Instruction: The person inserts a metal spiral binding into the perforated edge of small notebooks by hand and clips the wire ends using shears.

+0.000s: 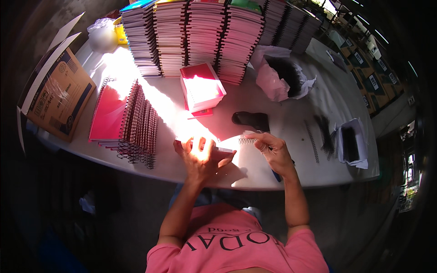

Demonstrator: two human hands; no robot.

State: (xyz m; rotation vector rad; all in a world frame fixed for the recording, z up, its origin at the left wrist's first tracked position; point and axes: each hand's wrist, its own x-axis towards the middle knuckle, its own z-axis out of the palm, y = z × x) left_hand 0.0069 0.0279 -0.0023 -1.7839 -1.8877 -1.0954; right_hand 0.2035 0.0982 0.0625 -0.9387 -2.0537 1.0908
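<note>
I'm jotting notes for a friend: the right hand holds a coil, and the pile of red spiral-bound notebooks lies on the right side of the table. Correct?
Not quite: the head view shows the pile of red spiral-bound notebooks on the left side of the table. The right hand does hold a coil.

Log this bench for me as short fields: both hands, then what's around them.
Left hand: holding a notebook block, partly lost in glare
Right hand: pinching a wire coil
Left side: coil-bound red notebooks, cardboard box
Ahead: red-covered stack
Back: tall stacks of spiral notebooks
Right side: loose dark coils, crumpled paper wrapping
</note>
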